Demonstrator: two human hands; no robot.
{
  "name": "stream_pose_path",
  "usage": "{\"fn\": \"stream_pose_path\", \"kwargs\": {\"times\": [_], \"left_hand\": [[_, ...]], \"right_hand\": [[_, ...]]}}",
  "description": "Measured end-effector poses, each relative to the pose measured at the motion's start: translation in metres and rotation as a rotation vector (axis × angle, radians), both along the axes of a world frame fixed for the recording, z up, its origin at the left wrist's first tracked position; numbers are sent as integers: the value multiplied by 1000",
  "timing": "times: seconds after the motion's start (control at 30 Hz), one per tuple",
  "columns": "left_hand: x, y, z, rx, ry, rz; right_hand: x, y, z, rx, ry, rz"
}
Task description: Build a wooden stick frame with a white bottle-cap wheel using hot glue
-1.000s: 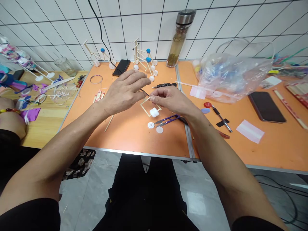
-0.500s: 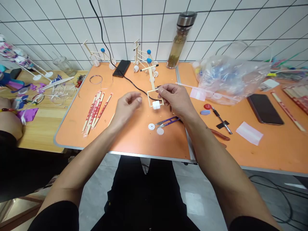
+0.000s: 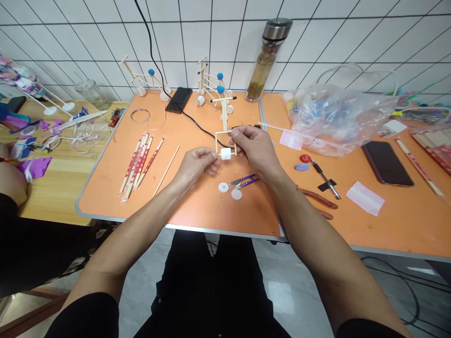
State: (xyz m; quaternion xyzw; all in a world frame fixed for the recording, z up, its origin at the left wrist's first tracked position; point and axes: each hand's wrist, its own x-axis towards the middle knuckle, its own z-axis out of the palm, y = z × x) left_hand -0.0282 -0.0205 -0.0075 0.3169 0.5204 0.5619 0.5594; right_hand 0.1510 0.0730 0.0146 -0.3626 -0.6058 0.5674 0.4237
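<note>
Both hands are on a small frame of wooden sticks (image 3: 225,115), held just above the orange table (image 3: 197,211). A crossbar with dark tips tops it, and a white roller-like wheel (image 3: 226,153) sits in its lower fork. My right hand (image 3: 255,145) pinches the fork's right upper corner. At the fork's lower left, my left hand (image 3: 199,164) closes thumb and fingers on the stick end beside the wheel. Below lie purple-handled thread snips (image 3: 248,180), a white disc with a marked centre (image 3: 223,187) and a plain pale disc (image 3: 236,194).
Wrapped chopsticks (image 3: 136,166) and a bare stick (image 3: 166,171) lie left. Two stick models with blue balls (image 3: 220,88), a phone (image 3: 179,100) and a tea bottle (image 3: 268,61) stand behind. Rightward are a plastic bag (image 3: 338,117), a pen (image 3: 326,178) and red-handled pliers (image 3: 319,198).
My left hand has moved right and closed on the fork's lower left, where it was apart before. My right hand keeps its hold on the frame.
</note>
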Motion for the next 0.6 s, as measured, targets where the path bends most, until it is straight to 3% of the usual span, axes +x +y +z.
{"fn": "stream_pose_path", "kwargs": {"times": [0.6], "left_hand": [[-13,2,0,89,-20,133]], "right_hand": [[9,-11,-6,60,-149,120]]}}
